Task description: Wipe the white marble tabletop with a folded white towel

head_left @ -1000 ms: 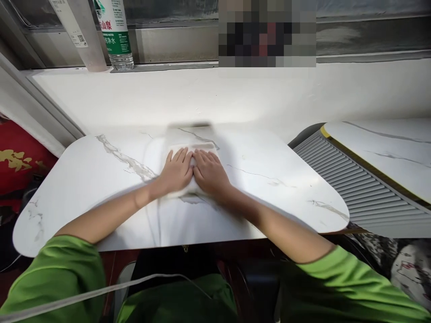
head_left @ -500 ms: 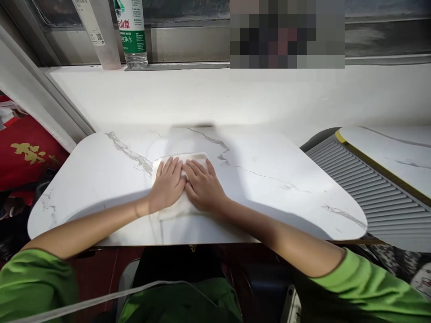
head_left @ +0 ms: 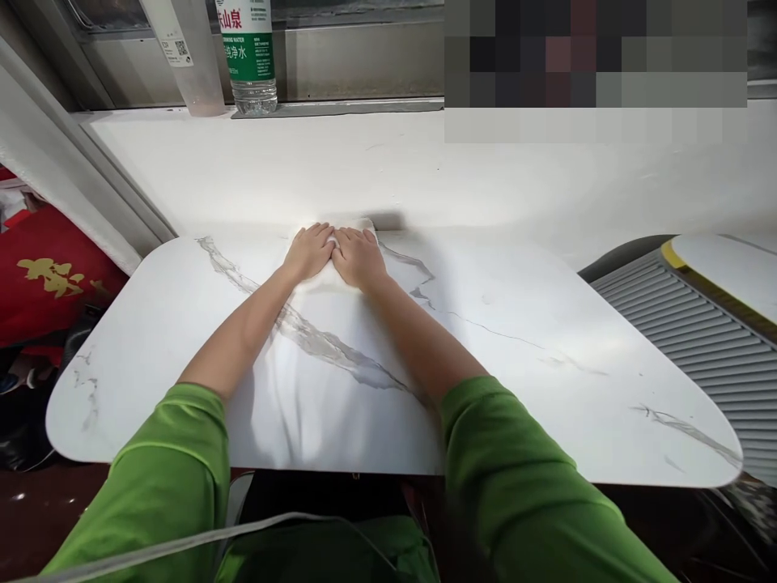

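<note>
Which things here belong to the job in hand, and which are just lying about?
In use:
- left hand
- right hand
- white cloth under both
- tabletop

Just about:
- water bottle
- translucent container
- red item with gold print

My sleeves (head_left: 176,453) are bright green and my cloth (head_left: 331,279) is off-white; the white desk (head_left: 546,413) has grey-brown marble veins (head_left: 331,348), and the bottle's label (head_left: 250,58) is green and white with red lettering (head_left: 229,19)
</note>
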`<move>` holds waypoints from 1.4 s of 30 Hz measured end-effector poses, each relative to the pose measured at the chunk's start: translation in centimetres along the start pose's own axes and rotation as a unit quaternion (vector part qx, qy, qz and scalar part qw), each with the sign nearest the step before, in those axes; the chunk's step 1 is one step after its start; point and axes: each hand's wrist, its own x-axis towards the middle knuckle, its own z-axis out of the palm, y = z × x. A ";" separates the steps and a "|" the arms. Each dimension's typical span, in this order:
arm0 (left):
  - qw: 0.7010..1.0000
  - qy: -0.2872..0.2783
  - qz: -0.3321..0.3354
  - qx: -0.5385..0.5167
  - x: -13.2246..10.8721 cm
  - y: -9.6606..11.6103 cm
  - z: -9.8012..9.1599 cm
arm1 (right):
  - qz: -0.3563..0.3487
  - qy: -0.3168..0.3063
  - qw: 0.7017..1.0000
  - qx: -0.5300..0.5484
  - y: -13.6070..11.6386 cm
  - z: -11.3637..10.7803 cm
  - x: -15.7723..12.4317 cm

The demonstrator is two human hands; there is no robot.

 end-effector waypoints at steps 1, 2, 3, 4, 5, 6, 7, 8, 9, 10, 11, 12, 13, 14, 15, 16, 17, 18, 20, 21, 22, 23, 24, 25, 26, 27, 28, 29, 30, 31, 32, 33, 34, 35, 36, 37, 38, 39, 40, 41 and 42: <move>1.000 0.000 0.000 0.003 -0.1 0.1 0.0 | -0.003 -0.001 1.000 -0.002 0.0 -0.1 -0.1; 1.000 0.000 0.001 0.007 -0.5 0.2 0.0 | -0.007 -0.002 1.000 -0.001 -0.1 -0.2 -0.3; 1.000 0.001 0.002 0.013 -1.0 0.4 -0.1 | -0.010 -0.003 1.000 0.002 -0.2 -0.4 -0.7; 1.000 0.004 0.003 0.020 -1.7 0.7 -0.1 | -0.014 -0.003 1.000 0.004 -0.4 -0.6 -1.3; 1.000 0.008 0.004 0.027 -2.6 0.9 -0.2 | -0.018 -0.003 1.000 0.005 -0.7 -0.7 -2.0; 0.999 0.011 0.006 0.032 -3.7 1.2 -0.3 | -0.022 -0.004 1.000 0.004 -1.0 -0.9 -2.9; 0.999 0.013 0.008 0.035 -4.9 1.4 -0.3 | -0.027 -0.003 1.000 0.003 -1.5 -1.0 -3.9; 0.999 0.013 0.010 0.035 -6.3 1.6 -0.4 | -0.032 0.000 1.000 0.001 -2.0 -1.1 -5.0; 0.999 0.011 0.014 0.033 -7.7 1.8 -0.6 | -0.036 0.006 0.999 0.000 -2.5 -1.1 -6.3; 0.999 0.007 0.020 0.030 -9.2 2.0 -0.7 | -0.042 0.014 0.999 -0.001 -3.2 -1.2 -7.6; 0.999 0.004 0.028 0.027 -10.6 2.2 -0.9 | -0.048 0.025 0.999 -0.002 -3.9 -1.2 -9.0; 0.999 0.002 0.037 0.025 -12.1 2.3 -1.1 | -0.054 0.034 0.998 -0.005 -4.6 -1.3 -10.3; 0.999 0.000 0.045 0.022 -13.5 2.4 -1.4 | -0.061 0.040 0.997 -0.009 -5.4 -1.4 -11.7; 0.998 -0.003 0.053 0.019 -14.8 2.5 -1.6 | -0.065 0.041 0.997 -0.013 -6.2 -1.6 -13.0; 0.998 -0.005 0.060 0.016 -16.1 2.6 -1.8 | -0.068 0.037 0.997 -0.017 -6.9 -1.9 -14.2; 0.998 -0.008 0.066 0.012 -17.4 2.6 -2.1 | -0.069 0.030 0.997 -0.021 -7.7 -2.2 -15.3; 0.997 -0.010 0.072 0.009 -18.5 2.6 -2.3 | -0.069 0.022 0.997 -0.024 -8.3 -2.6 -16.3; 0.997 -0.010 0.078 0.006 -19.7 2.5 -2.5 | -0.073 0.014 0.997 -0.025 -8.9 -3.1 -17.2; 0.996 -0.005 0.087 0.000 -21.7 2.3 -2.8 | -0.096 -0.008 0.995 -0.019 -9.6 -4.0 -18.5; 0.996 -0.001 0.090 -0.003 -22.6 2.2 -3.0 | -0.113 -0.020 0.993 -0.011 -9.9 -4.4 -19.0; 0.996 0.003 0.091 -0.005 -23.4 2.1 -3.1 | -0.130 -0.029 0.991 -0.002 -10.0 -4.7 -19.3; 0.996 0.004 0.090 -0.007 -24.1 2.0 -3.3 | -0.144 -0.034 0.989 0.006 -10.2 -4.9 -19.5; 0.996 0.003 0.086 -0.008 -24.6 1.9 -3.5 | -0.155 -0.032 0.987 0.011 -10.3 -4.9 -19.5; 0.997 0.000 0.079 -0.007 -24.9 1.8 -3.6 | -0.161 -0.026 0.987 0.011 -10.4 -4.7 -19.4; 0.998 -0.006 0.066 -0.003 -25.0 1.7 -3.8 | -0.167 -0.018 0.986 0.009 -10.5 -4.4 -19.0; 0.999 -0.012 0.049 0.003 -24.8 1.6 -3.9 | -0.174 -0.013 0.985 0.007 -10.6 -3.9 -18.5; 0.999 -0.019 0.029 0.011 -24.4 1.3 -4.0 | -0.182 -0.011 0.983 0.006 -10.7 -3.4 -17.7; 1.000 -0.024 0.006 0.019 -23.8 1.0 -4.1 | -0.190 -0.013 0.982 0.008 -10.8 -2.9 -16.6; 0.999 -0.026 -0.018 0.027 -22.9 0.5 -4.2 | -0.198 -0.017 0.980 0.011 -10.9 -2.3 -15.4; 0.998 -0.026 -0.037 0.034 -21.8 -0.1 -4.3 | -0.202 -0.023 0.979 0.013 -10.9 -1.8 -13.9; 0.998 -0.025 -0.049 0.039 -20.6 -0.9 -4.4 | -0.202 -0.026 0.979 0.014 -10.9 -1.3 -12.4; 0.997 -0.024 -0.052 0.042 -19.2 -1.9 -4.4 | -0.196 -0.028 0.980 0.013 -10.9 -0.8 -10.8; 0.998 -0.022 -0.047 0.043 -17.7 -2.9 -4.5 | -0.187 -0.028 0.982 0.011 -10.9 -0.3 -9.1; 0.998 -0.021 -0.038 0.043 -16.2 -3.9 -4.6 | -0.176 -0.025 0.984 0.009 -10.8 0.1 -7.5; 0.999 -0.019 -0.026 0.041 -14.6 -5.0 -4.6 | -0.164 -0.022 0.986 0.007 -10.7 0.6 -5.9; 0.999 -0.017 -0.018 0.039 -13.1 -6.0 -4.6 | -0.154 -0.018 0.988 0.008 -10.6 1.0 -4.5; 0.999 -0.014 -0.013 0.035 -11.6 -7.0 -4.6 | -0.146 -0.015 0.989 0.009 -10.5 1.4 -3.1; 0.999 -0.010 -0.011 0.031 -10.2 -7.8 -4.6 | -0.140 -0.012 0.990 0.012 -10.3 1.8 -1.9; 1.000 -0.005 -0.009 0.026 -9.0 -8.5 -4.6 | -0.135 -0.008 0.991 0.015 -10.2 2.1 -0.8; 1.000 0.000 -0.007 0.020 -8.0 -9.1 -4.5 | -0.130 -0.005 0.991 0.017 -10.0 2.4 0.1; 1.000 0.003 -0.005 0.016 -7.1 -9.5 -4.4 | -0.125 -0.002 0.992 0.018 -9.8 2.7 0.8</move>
